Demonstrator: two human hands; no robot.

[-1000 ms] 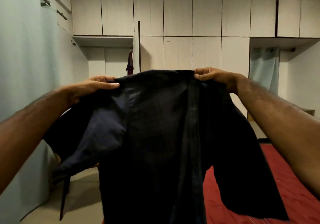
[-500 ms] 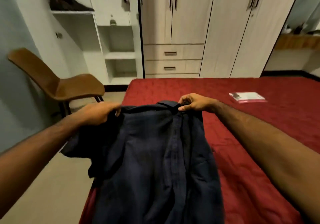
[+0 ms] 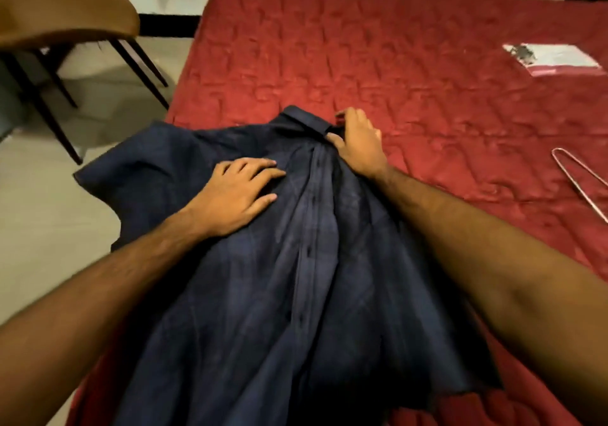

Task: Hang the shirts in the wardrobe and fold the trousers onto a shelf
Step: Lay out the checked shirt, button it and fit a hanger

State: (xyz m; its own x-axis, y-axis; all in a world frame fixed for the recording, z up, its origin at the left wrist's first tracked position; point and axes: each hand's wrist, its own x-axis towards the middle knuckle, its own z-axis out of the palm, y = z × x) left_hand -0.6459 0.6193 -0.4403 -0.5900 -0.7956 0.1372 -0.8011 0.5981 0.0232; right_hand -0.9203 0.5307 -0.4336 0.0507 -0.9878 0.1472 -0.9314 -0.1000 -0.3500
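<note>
Chair [image 3: 65, 7]: left of the bed, on the floor.
Shirt [image 3: 279, 277]: spread on the bed [image 3: 411, 63], left sleeve overhanging its edge.
Left hand [image 3: 237, 195]: grip open, fingers flat on shirt.
Right hand [image 3: 358, 142]: grip pinching the collar.
Hanger [image 3: 579, 178]: on bed, right of shirt.

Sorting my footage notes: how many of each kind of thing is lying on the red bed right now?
Dark blue shirt: 1
Wire hanger: 1
White and red packet: 1
Total on the bed: 3
</note>
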